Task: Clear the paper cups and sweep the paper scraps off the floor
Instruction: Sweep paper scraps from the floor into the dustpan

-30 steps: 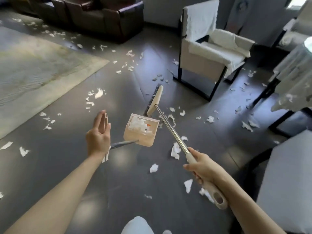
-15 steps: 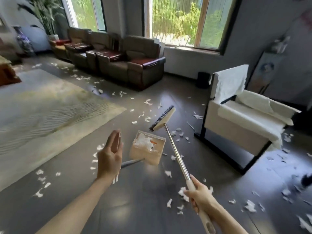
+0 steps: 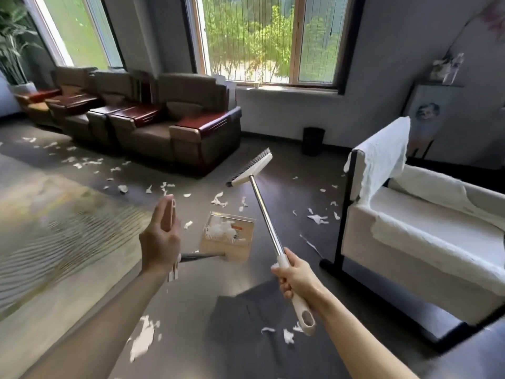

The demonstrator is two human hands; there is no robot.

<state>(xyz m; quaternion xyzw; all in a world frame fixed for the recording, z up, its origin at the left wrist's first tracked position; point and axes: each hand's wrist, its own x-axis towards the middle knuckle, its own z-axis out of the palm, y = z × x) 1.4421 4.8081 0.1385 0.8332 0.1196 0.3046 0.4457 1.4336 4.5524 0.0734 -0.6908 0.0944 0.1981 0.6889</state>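
Torn white paper scraps (image 3: 218, 199) litter dark floor (image 3: 289, 187), nearest ones blurred | left hand (image 3: 159, 242) wraps handle of beige plastic dustpan (image 3: 226, 242), fingers hidden | dustpan holds scraps, orange label (image 3: 237, 228) unreadable | right hand (image 3: 293, 274) grips steel-shafted white broom (image 3: 250, 168)

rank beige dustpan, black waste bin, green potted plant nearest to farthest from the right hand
1. Beige plastic dustpan, just left of the right hand.
2. Black round waste bin, ahead by the wall.
3. Green potted plant, far left corner.
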